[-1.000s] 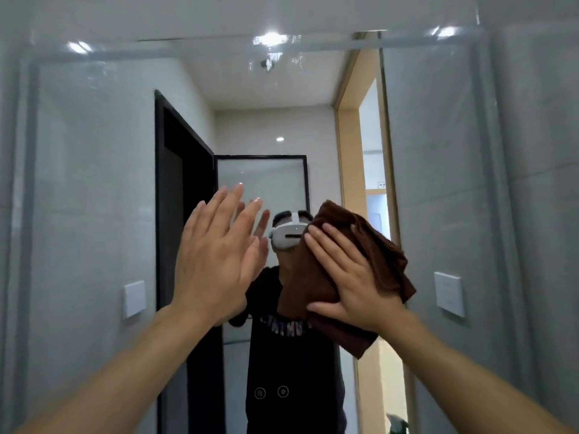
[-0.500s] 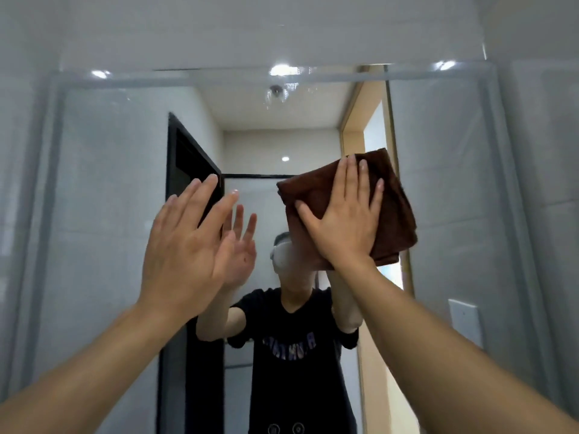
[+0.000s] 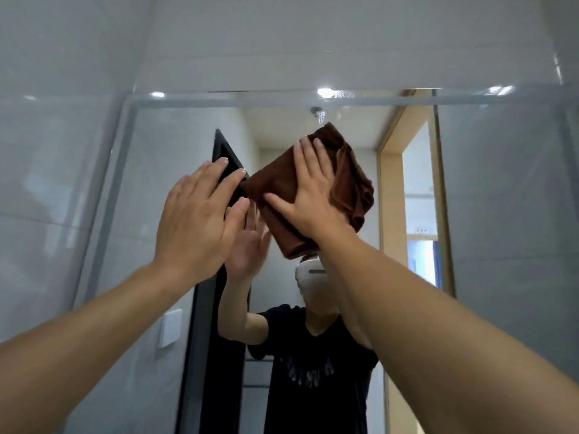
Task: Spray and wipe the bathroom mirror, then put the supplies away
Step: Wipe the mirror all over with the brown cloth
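Note:
The bathroom mirror (image 3: 501,214) fills the wall in front of me, its bevelled top edge near the upper part of the view. A folded brown cloth (image 3: 354,183) lies flat against the glass in the upper middle. My right hand (image 3: 308,195) presses on it with straight, spread fingers. My left hand (image 3: 200,214) is raised beside it to the left, fingers straight and together, holding nothing; whether it touches the glass I cannot tell. No spray bottle is in view.
Grey wall tiles (image 3: 62,151) surround the mirror on the left and above. The glass reflects a person in a black T-shirt, a black door frame, a wooden door frame and a white wall switch (image 3: 169,328).
My right hand has slid the cloth up the mirror, from about face height to near the top edge. My left hand has risen with it, and my view has tilted upward.

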### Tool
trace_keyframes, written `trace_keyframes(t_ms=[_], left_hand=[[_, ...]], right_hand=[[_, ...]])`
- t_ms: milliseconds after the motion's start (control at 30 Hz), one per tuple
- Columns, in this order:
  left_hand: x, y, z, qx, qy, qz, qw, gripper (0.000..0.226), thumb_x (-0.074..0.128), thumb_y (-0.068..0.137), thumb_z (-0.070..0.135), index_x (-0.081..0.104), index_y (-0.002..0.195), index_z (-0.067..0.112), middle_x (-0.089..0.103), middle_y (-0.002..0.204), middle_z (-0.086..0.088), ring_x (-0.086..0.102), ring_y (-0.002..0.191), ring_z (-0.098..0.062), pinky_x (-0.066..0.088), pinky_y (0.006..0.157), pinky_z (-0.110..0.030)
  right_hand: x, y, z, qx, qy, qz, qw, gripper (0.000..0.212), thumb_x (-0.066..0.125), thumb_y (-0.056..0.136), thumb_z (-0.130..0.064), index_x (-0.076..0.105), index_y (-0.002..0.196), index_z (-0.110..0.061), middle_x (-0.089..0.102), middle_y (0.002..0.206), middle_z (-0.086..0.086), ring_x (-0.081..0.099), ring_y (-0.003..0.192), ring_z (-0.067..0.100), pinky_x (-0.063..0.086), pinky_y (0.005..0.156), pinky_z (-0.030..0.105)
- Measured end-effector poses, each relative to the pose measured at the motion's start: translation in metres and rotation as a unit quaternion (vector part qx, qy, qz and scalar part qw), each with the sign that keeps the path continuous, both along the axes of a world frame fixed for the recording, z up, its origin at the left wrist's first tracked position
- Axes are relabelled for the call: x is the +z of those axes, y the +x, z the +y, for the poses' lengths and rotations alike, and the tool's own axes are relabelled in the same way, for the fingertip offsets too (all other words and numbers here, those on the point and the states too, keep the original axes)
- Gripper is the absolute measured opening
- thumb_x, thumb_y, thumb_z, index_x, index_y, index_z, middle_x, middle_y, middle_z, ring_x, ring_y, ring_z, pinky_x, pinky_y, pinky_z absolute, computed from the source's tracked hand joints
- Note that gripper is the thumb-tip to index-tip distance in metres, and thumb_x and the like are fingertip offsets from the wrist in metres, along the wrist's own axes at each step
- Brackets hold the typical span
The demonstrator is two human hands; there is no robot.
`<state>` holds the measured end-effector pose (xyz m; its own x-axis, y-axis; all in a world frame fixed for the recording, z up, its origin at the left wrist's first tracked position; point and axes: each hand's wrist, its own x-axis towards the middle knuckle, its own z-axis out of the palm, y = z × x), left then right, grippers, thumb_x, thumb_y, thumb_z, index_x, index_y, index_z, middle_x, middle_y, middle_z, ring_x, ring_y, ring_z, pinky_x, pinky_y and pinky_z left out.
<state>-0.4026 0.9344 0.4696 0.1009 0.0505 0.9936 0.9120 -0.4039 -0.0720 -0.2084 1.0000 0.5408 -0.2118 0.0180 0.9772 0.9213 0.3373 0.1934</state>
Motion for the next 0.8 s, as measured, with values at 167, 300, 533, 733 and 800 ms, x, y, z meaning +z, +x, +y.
trace_keyframes(t_ms=[167, 300, 533, 733, 800], left_hand=[[0.019, 0.055, -0.004, -0.024, 0.011, 0.020, 0.999, 0.064, 0.019, 0.098, 0.052, 0.042, 0.149, 0.022, 0.033, 0.159, -0.003, 0.024, 0.149, -0.021, 0.017, 0.122, -0.043], [0.034, 0.108, -0.002, -0.021, 0.011, 0.059, 0.998, 0.069, 0.011, 0.096, 0.053, 0.035, 0.153, 0.022, 0.027, 0.162, -0.002, 0.020, 0.151, -0.020, 0.014, 0.123, -0.043], [0.068, 0.173, -0.003, -0.022, 0.009, 0.088, 0.996, 0.061, 0.018, 0.096, 0.055, 0.031, 0.153, 0.037, 0.021, 0.164, 0.003, 0.014, 0.152, -0.017, 0.008, 0.123, -0.037], [0.077, 0.162, 0.000, 0.003, 0.047, 0.125, 0.991, 0.059, 0.017, 0.098, 0.055, 0.030, 0.153, 0.036, 0.023, 0.164, 0.002, 0.016, 0.152, -0.018, 0.012, 0.123, -0.040], [0.081, 0.140, 0.006, 0.015, 0.050, 0.128, 0.990, 0.061, 0.014, 0.098, 0.057, 0.029, 0.153, 0.036, 0.022, 0.164, 0.002, 0.016, 0.152, -0.018, 0.012, 0.124, -0.040]], right_hand=[[0.049, 0.120, -0.043, -0.180, 0.031, 0.105, 0.978, 0.106, 0.027, 0.083, -0.082, 0.013, 0.162, -0.013, 0.011, 0.170, 0.003, 0.003, 0.157, 0.020, -0.005, 0.126, 0.046], [0.063, 0.192, -0.060, -0.221, 0.024, 0.177, 0.959, 0.104, 0.021, 0.084, -0.082, 0.010, 0.162, -0.016, 0.010, 0.170, 0.000, 0.002, 0.157, 0.017, 0.001, 0.126, 0.050], [0.057, 0.280, -0.079, -0.227, 0.032, 0.303, 0.925, 0.099, 0.029, 0.086, -0.081, 0.014, 0.162, -0.018, 0.008, 0.170, 0.008, 0.002, 0.157, 0.022, -0.001, 0.125, 0.055], [0.065, 0.288, -0.082, -0.234, 0.025, 0.349, 0.907, 0.096, 0.031, 0.088, -0.079, 0.014, 0.162, -0.020, 0.008, 0.170, 0.009, 0.000, 0.157, 0.023, -0.001, 0.125, 0.055], [0.070, 0.277, -0.078, -0.231, 0.032, 0.370, 0.899, 0.098, 0.031, 0.088, -0.078, 0.015, 0.161, -0.015, 0.010, 0.169, 0.011, 0.002, 0.157, 0.024, 0.001, 0.125, 0.056]])
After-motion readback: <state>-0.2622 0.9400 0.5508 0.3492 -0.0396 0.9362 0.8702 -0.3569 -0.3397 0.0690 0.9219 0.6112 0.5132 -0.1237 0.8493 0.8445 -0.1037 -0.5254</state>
